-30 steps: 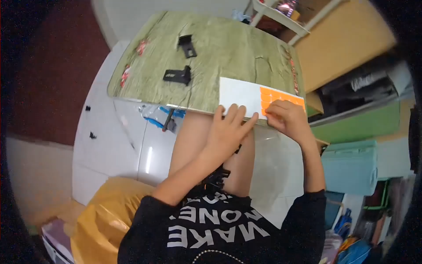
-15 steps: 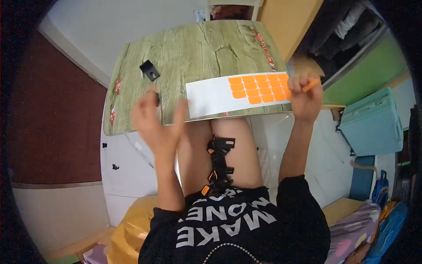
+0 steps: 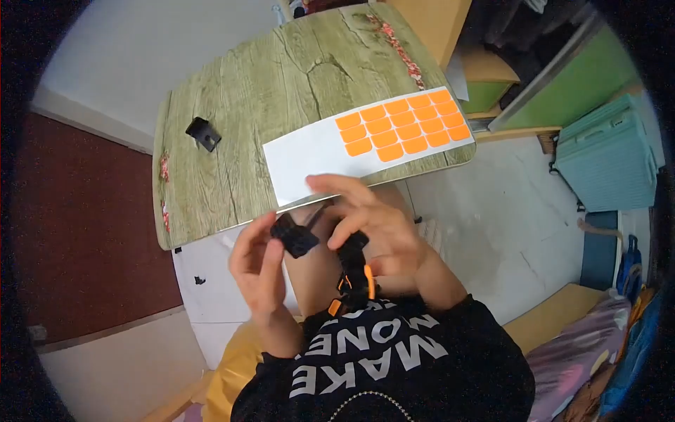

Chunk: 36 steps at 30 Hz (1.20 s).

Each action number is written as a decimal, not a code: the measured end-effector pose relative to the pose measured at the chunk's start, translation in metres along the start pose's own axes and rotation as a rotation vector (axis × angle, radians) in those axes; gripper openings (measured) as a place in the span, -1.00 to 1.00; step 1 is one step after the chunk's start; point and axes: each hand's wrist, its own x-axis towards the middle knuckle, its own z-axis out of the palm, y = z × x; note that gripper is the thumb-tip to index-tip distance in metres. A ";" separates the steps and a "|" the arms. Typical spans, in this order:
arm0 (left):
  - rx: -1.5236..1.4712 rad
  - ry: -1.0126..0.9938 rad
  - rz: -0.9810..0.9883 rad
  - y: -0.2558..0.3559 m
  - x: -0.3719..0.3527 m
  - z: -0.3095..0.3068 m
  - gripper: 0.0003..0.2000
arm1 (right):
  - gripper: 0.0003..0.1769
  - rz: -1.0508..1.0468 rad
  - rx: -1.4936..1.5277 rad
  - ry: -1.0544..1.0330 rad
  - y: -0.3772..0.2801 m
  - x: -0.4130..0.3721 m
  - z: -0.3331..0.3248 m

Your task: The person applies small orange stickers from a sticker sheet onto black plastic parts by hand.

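Note:
My left hand (image 3: 259,271) grips a small black plastic part (image 3: 294,237) between thumb and fingers, above my lap and just off the table's near edge. Close beside it, my right hand (image 3: 383,235) is bent over my thighs, slightly blurred, its forefinger raised. An orange sticker (image 3: 370,281) shows at the right thumb; how it is held is partly hidden. Below the hands, several black parts with orange patches (image 3: 344,302) lie on my lap, partly covered by the right hand. A white sheet (image 3: 302,158) with rows of orange stickers (image 3: 406,131) lies on the table.
Another black bracket-like part (image 3: 204,133) rests on the left of the wood-patterned table (image 3: 232,84). A small black piece (image 3: 200,280) is on the floor at the left. A light green suitcase (image 3: 603,165) stands at the right.
My right hand has come from the sticker sheet back to my lap with the orange sticker. My left hand has drawn back from the table with a black part. The view has shifted.

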 end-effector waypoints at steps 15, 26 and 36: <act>-0.671 -0.110 -0.287 -0.004 0.008 0.024 -0.54 | -0.49 -0.118 -0.313 -0.026 -0.024 0.015 -0.004; -1.675 -0.500 -1.000 -0.001 -0.011 0.022 -0.44 | -0.62 -0.349 -0.411 -0.391 -0.048 0.043 -0.028; -0.934 -0.573 -0.555 0.014 0.004 0.011 -0.47 | -0.78 -0.373 -1.295 -0.105 -0.071 0.018 0.013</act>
